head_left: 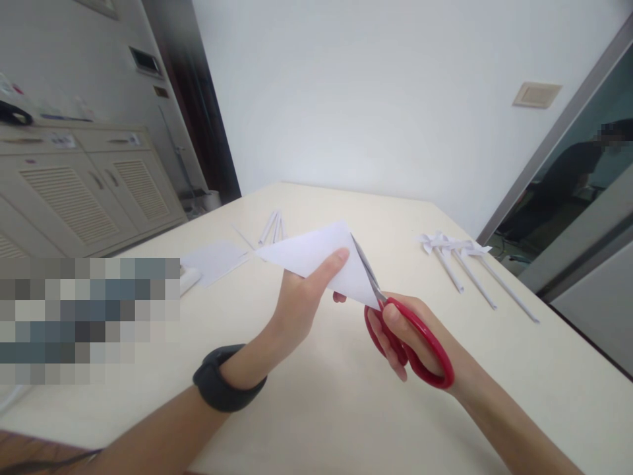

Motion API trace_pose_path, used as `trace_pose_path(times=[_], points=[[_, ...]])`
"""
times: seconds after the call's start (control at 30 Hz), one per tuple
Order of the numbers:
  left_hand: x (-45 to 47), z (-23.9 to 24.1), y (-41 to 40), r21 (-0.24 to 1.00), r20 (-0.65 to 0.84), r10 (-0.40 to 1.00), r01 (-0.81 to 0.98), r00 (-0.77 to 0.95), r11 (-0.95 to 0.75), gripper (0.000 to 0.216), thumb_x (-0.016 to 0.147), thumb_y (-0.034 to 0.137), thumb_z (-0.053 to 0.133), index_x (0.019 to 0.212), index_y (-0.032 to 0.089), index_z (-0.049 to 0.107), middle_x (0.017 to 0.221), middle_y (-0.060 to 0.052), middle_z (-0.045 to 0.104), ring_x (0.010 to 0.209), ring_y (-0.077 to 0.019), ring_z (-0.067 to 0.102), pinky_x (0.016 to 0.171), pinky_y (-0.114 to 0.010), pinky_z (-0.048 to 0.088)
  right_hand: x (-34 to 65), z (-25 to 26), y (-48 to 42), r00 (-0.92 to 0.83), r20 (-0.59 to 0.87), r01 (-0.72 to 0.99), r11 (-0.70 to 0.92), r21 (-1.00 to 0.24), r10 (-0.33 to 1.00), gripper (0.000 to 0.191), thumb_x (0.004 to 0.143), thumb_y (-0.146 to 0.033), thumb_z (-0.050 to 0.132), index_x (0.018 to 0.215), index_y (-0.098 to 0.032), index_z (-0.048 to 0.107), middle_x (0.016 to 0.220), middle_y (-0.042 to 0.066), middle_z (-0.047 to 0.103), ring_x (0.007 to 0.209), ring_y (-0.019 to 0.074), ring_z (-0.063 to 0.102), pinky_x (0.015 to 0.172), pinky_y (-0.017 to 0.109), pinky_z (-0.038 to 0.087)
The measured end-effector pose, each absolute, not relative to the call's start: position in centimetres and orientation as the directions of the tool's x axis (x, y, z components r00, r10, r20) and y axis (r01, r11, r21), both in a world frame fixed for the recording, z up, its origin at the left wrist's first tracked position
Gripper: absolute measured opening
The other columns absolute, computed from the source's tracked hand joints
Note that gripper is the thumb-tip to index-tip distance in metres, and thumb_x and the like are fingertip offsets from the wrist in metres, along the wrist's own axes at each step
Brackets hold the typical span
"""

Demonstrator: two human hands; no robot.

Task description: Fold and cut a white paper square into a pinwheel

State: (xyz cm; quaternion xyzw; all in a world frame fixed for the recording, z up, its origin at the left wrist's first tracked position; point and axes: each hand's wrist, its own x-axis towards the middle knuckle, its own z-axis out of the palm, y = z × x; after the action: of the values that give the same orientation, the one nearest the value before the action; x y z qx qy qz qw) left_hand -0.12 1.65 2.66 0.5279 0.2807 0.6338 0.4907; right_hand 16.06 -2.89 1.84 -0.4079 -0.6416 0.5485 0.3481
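Observation:
A folded white paper triangle [316, 254] is held up over the cream table [316, 396]. My left hand [297, 300], with a dark band on the wrist, pinches it between thumb and fingers. My right hand [413, 340] grips red-handled scissors [410, 333], fingers through the loops. The metal blades run up along the paper's right edge, touching it.
Several finished paper pinwheels on rolled white sticks [465, 264] lie at the right of the table. A flat white sheet [215, 260] and some rolled paper strips [273, 227] lie further back on the left. A cabinet [84, 191] stands left; a glass door [568, 185] is at right.

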Motion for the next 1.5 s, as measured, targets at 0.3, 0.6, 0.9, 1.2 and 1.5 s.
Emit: trace_pose_path(times=[0.3,0.6,0.9,1.2,1.5], points=[[0.2,2.8,1.3,0.875,0.386,0.922,-0.326,0.024,-0.358,0.026,0.08,0.024,0.057,0.056,0.018,0.051,0.046,0.004,0.047,0.044,-0.0099,0.047,0.041,-0.021,0.038,16.0,1.9,-3.2,-0.475,0.058,0.077,0.106,-0.991,0.878,0.034,0.088,-0.051,0.044,0.08,-0.018,0.051,0.044,-0.006,0.04,0.035,0.0073,0.035,0.036,0.019,0.025],[0.4,2.4,1.3,0.867,0.373,0.928,-0.359,0.009,-0.346,0.02,0.08,0.026,0.059,0.063,0.017,0.053,0.051,0.004,0.05,0.045,-0.0084,0.046,0.039,-0.019,0.037,15.3,1.9,-3.3,-0.453,0.055,0.061,0.093,-0.994,0.89,0.037,0.089,-0.048,0.044,0.067,-0.019,0.044,0.045,-0.007,0.039,0.033,0.0061,0.038,0.035,0.018,0.026],[0.5,2.2,1.4,0.876,0.351,0.936,-0.351,-0.009,-0.332,0.016,0.08,0.026,0.059,0.068,0.018,0.053,0.052,0.005,0.048,0.044,-0.0081,0.045,0.04,-0.019,0.036,15.0,2.0,-3.5,-0.47,0.017,0.017,0.028,-0.999,0.882,0.042,0.09,-0.051,0.039,0.063,-0.018,0.044,0.045,-0.005,0.045,0.032,0.0072,0.043,0.035,0.018,0.029],[0.6,2.3,1.4,0.882,0.335,0.942,-0.35,-0.005,-0.316,0.017,0.079,0.027,0.059,0.067,0.018,0.052,0.054,0.005,0.05,0.045,-0.0079,0.046,0.04,-0.019,0.036,14.9,2.0,-3.6,-0.488,-0.018,0.026,-0.006,-1.0,0.873,0.048,0.088,-0.058,0.035,0.067,-0.018,0.051,0.042,-0.005,0.045,0.034,0.0085,0.043,0.038,0.02,0.033],[0.5,2.1,1.4,0.889,0.329,0.944,-0.346,0.027,-0.3,0.02,0.081,0.028,0.059,0.065,0.017,0.053,0.053,0.004,0.052,0.044,-0.0079,0.047,0.04,-0.019,0.037,15.5,2.3,-3.1,-0.365,0.014,0.025,0.025,-0.999,0.931,0.044,0.092,-0.051,0.034,0.071,-0.018,0.051,0.046,-0.006,0.043,0.033,0.0069,0.038,0.038,0.021,0.03]])
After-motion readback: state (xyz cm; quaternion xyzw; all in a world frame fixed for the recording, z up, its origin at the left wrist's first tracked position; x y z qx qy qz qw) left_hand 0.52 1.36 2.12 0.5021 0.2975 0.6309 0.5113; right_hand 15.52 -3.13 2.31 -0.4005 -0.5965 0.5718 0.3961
